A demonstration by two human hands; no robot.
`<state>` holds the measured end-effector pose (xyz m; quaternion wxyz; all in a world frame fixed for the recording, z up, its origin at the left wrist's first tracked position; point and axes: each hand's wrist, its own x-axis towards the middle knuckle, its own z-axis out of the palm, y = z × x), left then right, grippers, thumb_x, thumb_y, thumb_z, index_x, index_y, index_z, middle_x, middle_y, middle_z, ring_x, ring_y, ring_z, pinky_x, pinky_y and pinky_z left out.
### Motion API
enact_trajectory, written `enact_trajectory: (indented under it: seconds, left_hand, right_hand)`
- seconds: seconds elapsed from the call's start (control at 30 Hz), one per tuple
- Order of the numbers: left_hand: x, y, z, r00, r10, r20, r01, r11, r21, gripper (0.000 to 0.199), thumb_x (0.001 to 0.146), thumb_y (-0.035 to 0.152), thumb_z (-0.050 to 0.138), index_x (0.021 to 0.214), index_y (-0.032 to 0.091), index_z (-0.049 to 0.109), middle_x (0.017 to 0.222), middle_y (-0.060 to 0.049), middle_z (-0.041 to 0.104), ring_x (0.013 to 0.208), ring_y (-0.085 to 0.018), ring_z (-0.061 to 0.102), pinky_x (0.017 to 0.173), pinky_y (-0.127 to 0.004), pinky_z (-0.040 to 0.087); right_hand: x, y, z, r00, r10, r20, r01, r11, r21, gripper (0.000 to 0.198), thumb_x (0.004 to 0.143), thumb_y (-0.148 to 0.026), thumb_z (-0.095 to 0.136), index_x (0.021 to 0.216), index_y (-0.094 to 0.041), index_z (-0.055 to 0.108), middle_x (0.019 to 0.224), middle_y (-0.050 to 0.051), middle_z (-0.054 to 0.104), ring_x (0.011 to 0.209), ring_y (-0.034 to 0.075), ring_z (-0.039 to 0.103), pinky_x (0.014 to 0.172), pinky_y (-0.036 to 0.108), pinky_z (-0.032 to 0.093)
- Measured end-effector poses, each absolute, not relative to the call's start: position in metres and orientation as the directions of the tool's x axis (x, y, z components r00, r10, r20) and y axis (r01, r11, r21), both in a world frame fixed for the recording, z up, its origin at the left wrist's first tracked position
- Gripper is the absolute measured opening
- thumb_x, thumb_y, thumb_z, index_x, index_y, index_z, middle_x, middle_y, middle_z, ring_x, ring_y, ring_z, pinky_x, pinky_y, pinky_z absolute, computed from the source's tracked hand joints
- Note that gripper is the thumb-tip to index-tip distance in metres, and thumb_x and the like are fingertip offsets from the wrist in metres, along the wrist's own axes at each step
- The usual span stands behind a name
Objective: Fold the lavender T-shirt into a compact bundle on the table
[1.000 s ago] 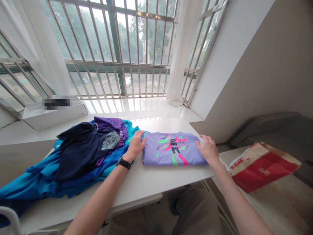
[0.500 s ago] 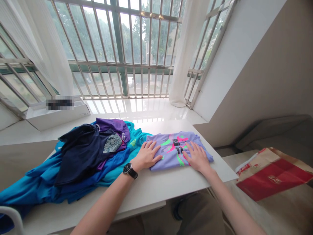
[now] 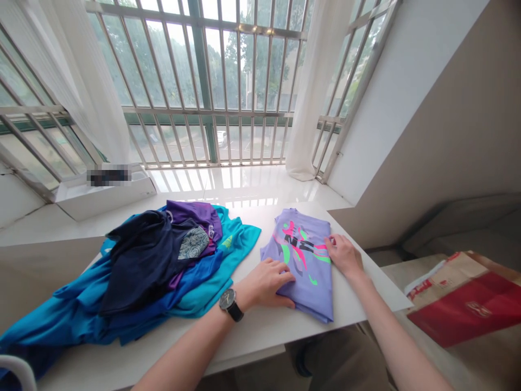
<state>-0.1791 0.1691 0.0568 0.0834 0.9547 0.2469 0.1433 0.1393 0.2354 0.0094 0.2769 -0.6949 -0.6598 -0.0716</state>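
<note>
A lavender T-shirt [image 3: 303, 293] with a neon pink, green and black print lies folded into a flat rectangle on the white table [image 3: 358, 293]. My left hand [image 3: 271, 282], below a black-strapped wristwatch [image 3: 228, 301], rests on the shirt's left edge with fingers and thumb apart. At the opposite edge is my right hand [image 3: 344, 254], its fingers bent and drawn together against the fabric. To the left lies a loose heap of clothes: a dark navy garment [image 3: 138, 260] on top, a purple one [image 3: 195, 212] behind it, and blue and turquoise cloth [image 3: 240, 239] underneath.
A white box [image 3: 106, 195] with a blurred item sits on the window sill [image 3: 232, 184]. Barred windows and white curtains [image 3: 305, 136] rise behind. A red and tan paper bag [image 3: 468, 298] stands at the right. A white curved rail [image 3: 20, 369] shows at lower left.
The folded T-shirt has turned counterclockwise, its longer side now running away from me. My right hand has gone from flat on the print to the right edge; my left has shifted nearer me.
</note>
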Motion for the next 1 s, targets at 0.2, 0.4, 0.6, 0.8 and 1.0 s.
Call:
enact_trajectory:
  seconds: [0.2,0.4,0.6,0.8,1.0]
  left_hand:
    - [-0.174,0.166,0.048,0.831,0.497,0.25,0.438,-0.861,0.258,0.042,0.09,0.057,0.063,0.118,0.026,0.063,0.116,-0.007,0.064,0.098,-0.023,0.06,0.084,-0.036,0.043]
    - [-0.174,0.168,0.049,0.756,0.602,0.257,0.551,-0.797,0.247,0.036,0.093,0.048,0.061,0.12,0.025,0.063,0.118,-0.007,0.065,0.098,-0.024,0.058,0.086,-0.038,0.045]
    - [-0.179,0.171,0.054,0.751,0.618,0.233,0.57,-0.784,0.244,0.035,0.091,0.04,0.061,0.121,0.023,0.061,0.121,-0.009,0.065,0.099,-0.026,0.058,0.088,-0.039,0.048]
    - [-0.186,0.175,0.058,0.801,0.568,0.191,0.485,-0.802,0.349,0.041,0.086,0.041,0.069,0.121,0.021,0.061,0.118,-0.009,0.067,0.102,-0.025,0.061,0.091,-0.036,0.049]
    - [-0.187,0.177,0.059,0.814,0.545,0.201,0.409,-0.784,0.467,0.04,0.083,0.029,0.069,0.121,0.019,0.063,0.123,-0.009,0.066,0.109,-0.024,0.062,0.096,-0.032,0.048]
  right_hand:
    - [0.125,0.225,-0.002,0.041,0.919,0.392,0.915,0.123,-0.385,0.051,0.09,-0.057,0.047,0.124,-0.022,0.061,0.116,0.012,0.069,0.105,0.031,0.062,0.094,0.046,0.047]
    - [0.113,0.268,-0.006,-0.096,0.928,0.36,0.877,0.25,-0.411,0.056,0.084,-0.054,0.057,0.129,-0.022,0.059,0.128,0.012,0.066,0.116,0.032,0.06,0.1,0.048,0.046]
    - [0.103,0.301,-0.009,-0.095,0.93,0.355,0.881,0.245,-0.406,0.061,0.084,-0.057,0.058,0.134,-0.022,0.056,0.135,0.013,0.061,0.123,0.033,0.057,0.104,0.051,0.043]
    - [0.106,0.301,-0.012,-0.004,0.906,0.423,0.757,0.279,-0.59,0.059,0.075,-0.059,0.064,0.119,-0.02,0.066,0.134,0.016,0.058,0.122,0.032,0.057,0.107,0.05,0.043]
    - [0.118,0.302,-0.006,0.366,0.896,0.252,0.31,0.138,-0.941,0.054,0.07,-0.068,0.067,0.091,-0.018,0.073,0.101,0.012,0.073,0.091,0.025,0.068,0.076,0.037,0.057]
